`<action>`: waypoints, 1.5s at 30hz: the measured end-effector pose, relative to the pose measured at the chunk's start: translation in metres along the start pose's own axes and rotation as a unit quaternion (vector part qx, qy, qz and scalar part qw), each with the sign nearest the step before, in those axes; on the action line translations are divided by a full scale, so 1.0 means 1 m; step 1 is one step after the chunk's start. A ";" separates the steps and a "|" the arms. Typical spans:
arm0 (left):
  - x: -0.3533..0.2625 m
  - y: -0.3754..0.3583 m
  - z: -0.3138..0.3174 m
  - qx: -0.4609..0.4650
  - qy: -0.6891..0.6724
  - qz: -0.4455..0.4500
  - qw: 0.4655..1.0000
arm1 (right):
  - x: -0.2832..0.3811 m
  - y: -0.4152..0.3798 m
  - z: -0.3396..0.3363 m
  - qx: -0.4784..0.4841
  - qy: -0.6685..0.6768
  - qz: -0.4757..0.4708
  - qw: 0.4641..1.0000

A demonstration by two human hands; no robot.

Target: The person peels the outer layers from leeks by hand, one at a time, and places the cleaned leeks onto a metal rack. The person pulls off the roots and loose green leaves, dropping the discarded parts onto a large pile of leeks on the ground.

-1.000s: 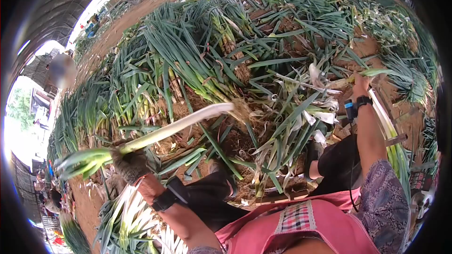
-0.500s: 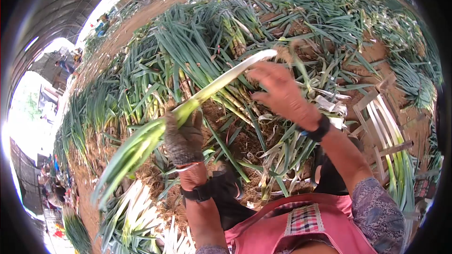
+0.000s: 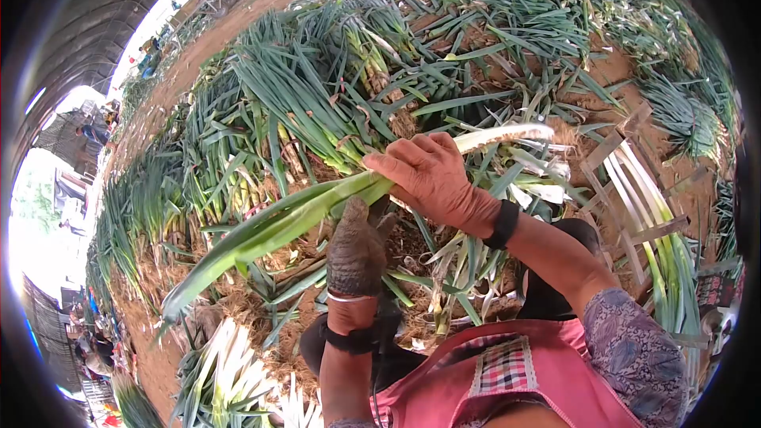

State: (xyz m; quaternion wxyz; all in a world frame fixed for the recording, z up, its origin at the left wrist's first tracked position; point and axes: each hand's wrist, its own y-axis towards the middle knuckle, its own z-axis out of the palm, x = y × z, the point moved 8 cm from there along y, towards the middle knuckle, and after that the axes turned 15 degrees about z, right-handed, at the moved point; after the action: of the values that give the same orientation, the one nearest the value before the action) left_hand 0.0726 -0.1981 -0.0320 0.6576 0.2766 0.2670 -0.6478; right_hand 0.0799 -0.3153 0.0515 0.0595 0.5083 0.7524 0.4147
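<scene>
A long leek (image 3: 305, 210) lies across the middle of the head view, its white root end pointing right and its green leaves drooping to the lower left. My bare right hand (image 3: 432, 182) is closed round its stalk from above. Just under the leaves is my gloved left hand (image 3: 357, 250), thumb up and fingers apart, close to the leek; whether it touches is hard to tell. Soil marks the white end near the roots. Leek trimmings (image 3: 468, 269) lie on the ground beneath my hands.
Heaps of unpeeled leeks (image 3: 297, 95) spread ahead and to the left. Peeled white leeks (image 3: 230, 368) lie at the lower left. To the right, a wooden rack (image 3: 626, 190) holds several cleaned leeks (image 3: 654, 238). Other people are far off at the left.
My right hand has come down and left from near the root end to grip the stalk. My left hand has loosened and dropped below the leek, which now lies flatter and farther right.
</scene>
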 end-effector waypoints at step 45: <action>-0.112 0.019 -0.122 -0.222 -0.058 0.237 0.944 | -0.224 -0.018 -0.069 -0.177 0.405 0.340 0.830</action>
State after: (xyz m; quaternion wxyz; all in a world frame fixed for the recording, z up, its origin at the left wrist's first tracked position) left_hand 0.0900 -0.0319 -0.0381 0.8512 0.1411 0.2923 -0.4125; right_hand 0.1388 -0.5392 0.0093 -0.3062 0.4992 0.4031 0.7033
